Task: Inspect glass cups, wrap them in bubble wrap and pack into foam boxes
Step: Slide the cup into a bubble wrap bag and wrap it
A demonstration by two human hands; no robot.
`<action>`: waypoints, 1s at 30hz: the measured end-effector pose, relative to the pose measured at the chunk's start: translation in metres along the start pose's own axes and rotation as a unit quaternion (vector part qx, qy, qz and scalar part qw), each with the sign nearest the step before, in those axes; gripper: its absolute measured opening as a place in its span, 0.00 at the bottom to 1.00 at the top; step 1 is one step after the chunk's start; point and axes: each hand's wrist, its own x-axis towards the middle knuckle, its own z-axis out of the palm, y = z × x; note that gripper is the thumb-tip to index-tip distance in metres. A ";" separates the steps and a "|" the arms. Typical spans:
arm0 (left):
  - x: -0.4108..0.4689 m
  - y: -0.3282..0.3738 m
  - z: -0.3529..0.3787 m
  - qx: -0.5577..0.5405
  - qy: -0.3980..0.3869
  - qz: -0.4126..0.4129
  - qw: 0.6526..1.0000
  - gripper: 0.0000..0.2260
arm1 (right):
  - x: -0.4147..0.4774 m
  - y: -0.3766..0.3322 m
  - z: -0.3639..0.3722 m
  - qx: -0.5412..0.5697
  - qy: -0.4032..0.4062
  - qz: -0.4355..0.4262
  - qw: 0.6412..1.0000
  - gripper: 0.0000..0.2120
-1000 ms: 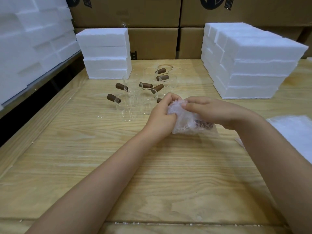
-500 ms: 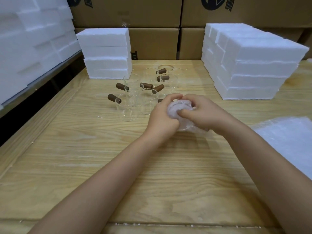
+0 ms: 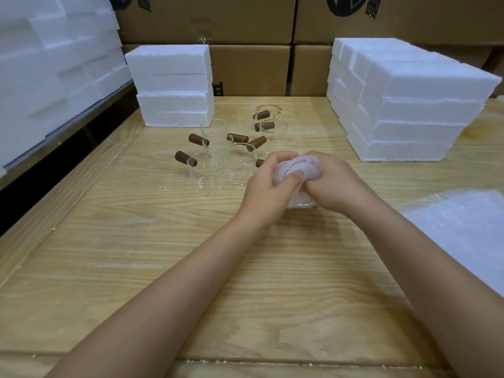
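Both forearms reach to the middle of the desk (image 3: 131, 241). The left hand (image 3: 263, 186) and right hand (image 3: 334, 184) curl their fingers round a bubble-wrapped cup (image 3: 297, 169) held between them. Bare glass cups (image 3: 208, 173) crowd just left and far of it. Foam boxes (image 3: 409, 105) stand far right.

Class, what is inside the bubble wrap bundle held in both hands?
Only crumpled bubble wrap shows between the left hand and right hand, a glassy edge at its bottom. Wrap and hands hide the contents.

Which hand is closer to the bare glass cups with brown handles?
Left. The left hand sits just right of the glass cups, close to the nearest one; the right hand is farther right, beyond the bubble-wrapped bundle both hands grip.
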 end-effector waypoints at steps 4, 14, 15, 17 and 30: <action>0.001 -0.006 0.000 0.050 0.046 0.035 0.997 0.17 | -0.003 -0.006 -0.001 0.032 -0.059 -0.039 0.997 0.11; -0.002 -0.006 -0.002 0.057 -0.010 0.032 0.998 0.19 | -0.001 0.001 -0.003 0.065 -0.021 -0.004 0.998 0.05; -0.002 -0.008 -0.004 0.058 -0.055 0.041 0.996 0.24 | 0.000 0.003 -0.004 0.063 -0.002 0.001 0.998 0.06; -0.004 -0.013 -0.010 0.096 -0.162 0.064 0.980 0.33 | 0.002 0.007 -0.009 0.075 0.006 0.014 0.997 0.07; 0.000 -0.018 -0.017 0.080 -0.022 0.055 0.995 0.25 | -0.007 0.010 -0.049 0.293 -0.198 -0.020 0.935 0.27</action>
